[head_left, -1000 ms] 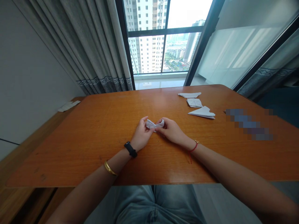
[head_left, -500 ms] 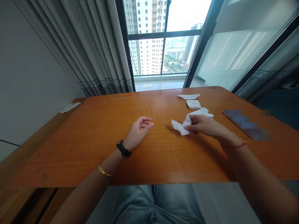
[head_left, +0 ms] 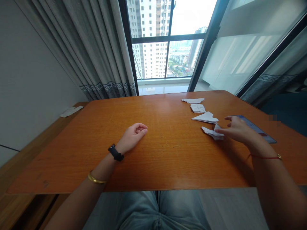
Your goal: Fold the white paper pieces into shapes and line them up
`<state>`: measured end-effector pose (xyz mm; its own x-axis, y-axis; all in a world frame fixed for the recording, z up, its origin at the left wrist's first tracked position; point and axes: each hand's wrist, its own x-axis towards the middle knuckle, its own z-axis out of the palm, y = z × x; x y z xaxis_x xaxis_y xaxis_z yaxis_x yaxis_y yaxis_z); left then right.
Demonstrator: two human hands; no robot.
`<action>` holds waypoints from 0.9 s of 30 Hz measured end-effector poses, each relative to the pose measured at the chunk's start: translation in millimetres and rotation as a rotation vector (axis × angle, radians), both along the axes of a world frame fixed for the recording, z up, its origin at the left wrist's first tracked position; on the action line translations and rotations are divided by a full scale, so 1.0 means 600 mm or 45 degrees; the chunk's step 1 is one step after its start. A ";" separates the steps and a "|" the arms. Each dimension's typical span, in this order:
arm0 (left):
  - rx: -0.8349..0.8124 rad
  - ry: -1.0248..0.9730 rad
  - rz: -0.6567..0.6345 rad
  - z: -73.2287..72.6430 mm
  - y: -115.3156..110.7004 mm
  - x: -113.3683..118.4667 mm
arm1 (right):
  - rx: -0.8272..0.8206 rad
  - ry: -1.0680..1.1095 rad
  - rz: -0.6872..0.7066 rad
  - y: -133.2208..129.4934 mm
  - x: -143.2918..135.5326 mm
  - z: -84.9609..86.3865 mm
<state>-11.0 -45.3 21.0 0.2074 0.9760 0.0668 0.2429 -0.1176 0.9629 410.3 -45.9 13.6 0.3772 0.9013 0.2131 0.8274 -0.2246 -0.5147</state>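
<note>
A folded white paper figure (head_left: 211,132) with upturned points rests on the wooden table (head_left: 158,159) at the right. Beside it is my right hand (head_left: 237,130), thumb at the paper's right end and fingers spread away from the thumb, no longer gripping. My left hand (head_left: 133,135) hovers over or rests on the middle of the table, its fingers curled in against the thumb with nothing visible in them. Just beyond the figure lies a folded paper plane (head_left: 206,117). Behind that come a square folded paper (head_left: 198,108) and a long narrow folded paper (head_left: 193,100), forming a row.
A tablet-like flat device (head_left: 259,129) lies to the right, partly under my right hand and forearm. White paper (head_left: 71,111) sits on the ledge at the far left. The window (head_left: 165,86) and curtain (head_left: 107,64) stand behind the table.
My right hand has carried the folded paper figure rightward, set it in front of the paper plane and spread its fingers. My left hand has drifted slightly left.
</note>
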 end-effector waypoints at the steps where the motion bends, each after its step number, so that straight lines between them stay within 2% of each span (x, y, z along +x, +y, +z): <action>1: 0.018 0.015 -0.002 0.001 0.002 -0.002 | 0.049 -0.057 0.009 -0.002 -0.017 0.009; 3: 0.059 0.070 -0.023 0.006 0.009 -0.003 | 0.072 -0.015 0.121 -0.003 -0.071 0.027; 6: 0.169 0.282 -0.067 0.014 0.020 0.003 | -0.004 -0.044 0.586 0.002 -0.179 0.043; 8: 0.319 0.480 -0.100 0.015 0.024 0.008 | -0.054 -0.115 0.810 0.006 -0.243 0.037; 11: 0.527 0.764 -0.197 0.003 0.023 0.013 | -0.007 -0.178 0.964 0.006 -0.295 0.009; 14: 0.563 1.016 -0.350 -0.017 0.016 0.014 | 0.026 -0.070 1.098 0.000 -0.302 -0.024; 17: 0.603 1.177 -0.447 -0.030 0.010 0.015 | 0.065 0.004 1.156 -0.005 -0.295 -0.039; 21: 0.649 1.234 -0.466 -0.029 0.003 0.015 | 0.110 0.021 1.179 -0.005 -0.288 -0.033; 27: 0.620 1.248 -0.399 -0.028 0.000 0.011 | 0.121 0.001 1.136 -0.003 -0.279 -0.027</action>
<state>-4.3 -45.6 4.4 0.6096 0.7865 0.0992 0.7598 -0.6154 0.2097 242.6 -47.8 -2.9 -0.4553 0.8377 0.3017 0.6734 0.5457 -0.4988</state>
